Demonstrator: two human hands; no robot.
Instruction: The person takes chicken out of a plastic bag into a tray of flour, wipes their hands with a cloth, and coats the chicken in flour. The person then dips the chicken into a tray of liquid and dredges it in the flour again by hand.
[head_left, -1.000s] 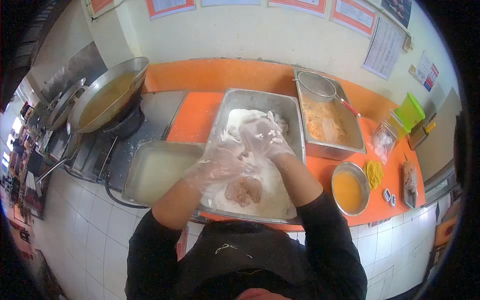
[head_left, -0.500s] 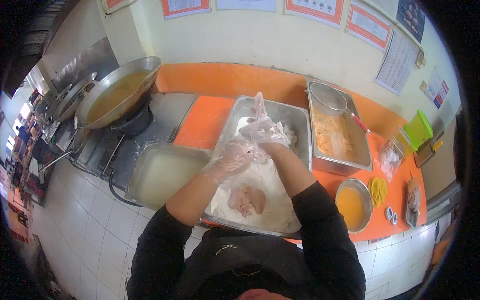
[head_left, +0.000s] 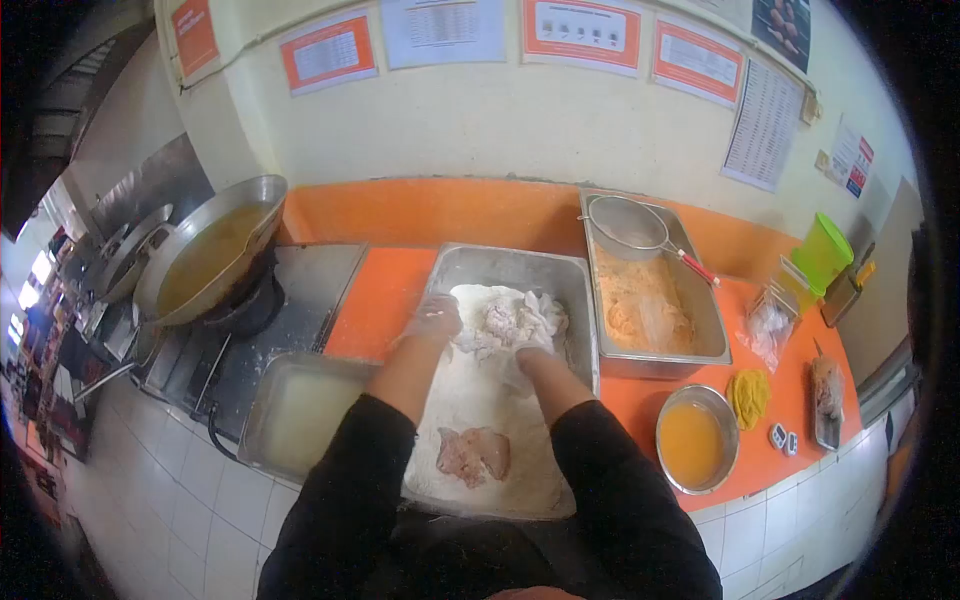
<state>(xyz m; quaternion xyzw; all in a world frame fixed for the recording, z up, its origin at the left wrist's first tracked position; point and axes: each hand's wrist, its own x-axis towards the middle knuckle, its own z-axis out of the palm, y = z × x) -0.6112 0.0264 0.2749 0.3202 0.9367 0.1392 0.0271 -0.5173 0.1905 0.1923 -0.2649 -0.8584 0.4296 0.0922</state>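
Note:
A deep metal tray of white flour lies in front of me. Several flour-coated chicken pieces are heaped towards its far end. A pinkish raw chicken piece rests on the flour at the near end. My left hand, in a clear plastic glove, is over the tray's left side, left of the heap; its fingers are smeared by motion. My right hand, also gloved, is low at the near side of the heap, its fingers mostly hidden.
A tray of cloudy liquid stands on the left, below a large wok of oil. On the right are a tray of orange-coloured coating with a sieve on it, a bowl of orange liquid and a yellow cloth.
My hands were together around an upright floured chicken piece; now they are apart, left hand to the left, right hand lower. That piece no longer stands up. The whole view has tilted upward.

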